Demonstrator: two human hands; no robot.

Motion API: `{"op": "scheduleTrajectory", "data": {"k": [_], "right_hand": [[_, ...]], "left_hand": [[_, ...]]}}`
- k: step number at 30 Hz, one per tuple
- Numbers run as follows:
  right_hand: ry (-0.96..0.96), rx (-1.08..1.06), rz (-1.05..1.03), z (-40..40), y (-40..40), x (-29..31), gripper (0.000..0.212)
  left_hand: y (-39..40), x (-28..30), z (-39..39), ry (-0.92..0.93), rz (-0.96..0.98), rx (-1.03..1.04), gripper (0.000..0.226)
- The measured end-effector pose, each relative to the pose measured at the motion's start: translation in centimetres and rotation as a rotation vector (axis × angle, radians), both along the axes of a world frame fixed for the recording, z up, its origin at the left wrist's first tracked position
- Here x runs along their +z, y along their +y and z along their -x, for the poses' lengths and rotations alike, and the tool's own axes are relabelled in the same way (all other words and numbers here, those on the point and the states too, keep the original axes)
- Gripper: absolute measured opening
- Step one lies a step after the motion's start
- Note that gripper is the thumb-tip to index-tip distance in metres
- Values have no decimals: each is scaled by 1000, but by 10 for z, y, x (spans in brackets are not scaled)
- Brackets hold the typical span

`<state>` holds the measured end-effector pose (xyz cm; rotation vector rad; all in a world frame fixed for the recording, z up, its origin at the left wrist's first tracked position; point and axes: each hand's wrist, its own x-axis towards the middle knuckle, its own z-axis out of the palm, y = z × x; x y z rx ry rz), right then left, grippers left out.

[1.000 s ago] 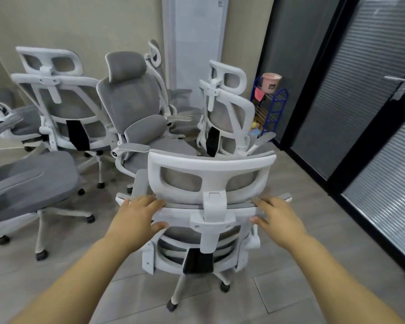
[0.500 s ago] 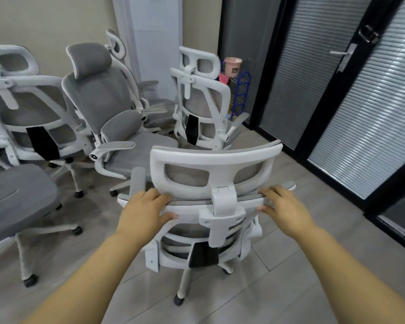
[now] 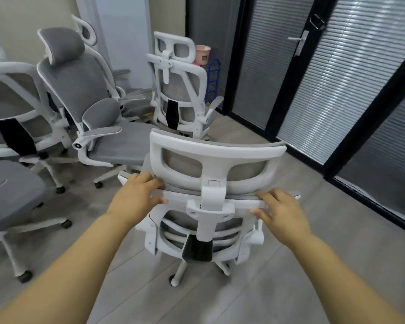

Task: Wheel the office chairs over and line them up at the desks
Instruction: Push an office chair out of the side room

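Note:
A white-framed office chair [image 3: 216,160] with grey mesh stands right in front of me, its back towards me. My left hand [image 3: 136,197] grips the top edge of its backrest on the left side, fingers curled over the rim. My right hand [image 3: 279,212] grips the same edge on the right side. The chair's wheeled base [image 3: 180,273] shows below the backrest. No desk is in view.
Several matching grey and white chairs crowd the left and middle: one facing me [image 3: 89,94], one with its back to me [image 3: 181,90], others at the left edge [image 3: 12,118]. A blue rack [image 3: 212,83] with a pink cup stands in the corner. Glass doors with blinds [image 3: 337,78] line the right.
The view has swung to the right, and the held chair has turned with it towards the glass doors. Both hands keep their grip on the backrest edge.

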<state>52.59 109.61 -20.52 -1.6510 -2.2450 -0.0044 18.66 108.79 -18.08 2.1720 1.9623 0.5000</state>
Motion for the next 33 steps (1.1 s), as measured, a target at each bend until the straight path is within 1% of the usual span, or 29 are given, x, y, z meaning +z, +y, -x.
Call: {"op": "scheduleTrajectory", "data": {"k": [6,10,11,14,18,19,22,24,27,30,33], "right_hand": [[-2,-109,-13,-29,-94,0,51],[15,-206,-30,-47,-168,3,38],[17,-230,-24,-51,-186,3,38],[22,-286,31,-61,-240,4,49],[36,-395,70,-70,-309,6,48],[34,-425,74,-70,-327,7,48],[33,-526,70,-62,-379,9,42],[66,-616,89,-54,-413,8,41],[116,-721,90,-37,-463,6,41],[142,-836,90,-16,-511,7,40],[133,-925,74,6,-558,11,40]], "left_hand": [[-60,-4,-28,-37,-35,-108,42],[-106,-7,-48,-44,-65,-180,44],[-119,-7,-52,-48,-71,-197,44],[-154,-8,-65,-65,-74,-251,43],[-193,-7,-78,-57,-81,-376,43],[-202,-7,-79,-49,-77,-407,44],[-229,-7,-82,-35,-87,-506,65],[-244,-8,-83,-24,-86,-587,68],[-267,-9,-83,-26,-96,-700,64],[-291,-9,-85,-25,-110,-788,51],[-316,-7,-87,-68,-93,-853,40]]}}
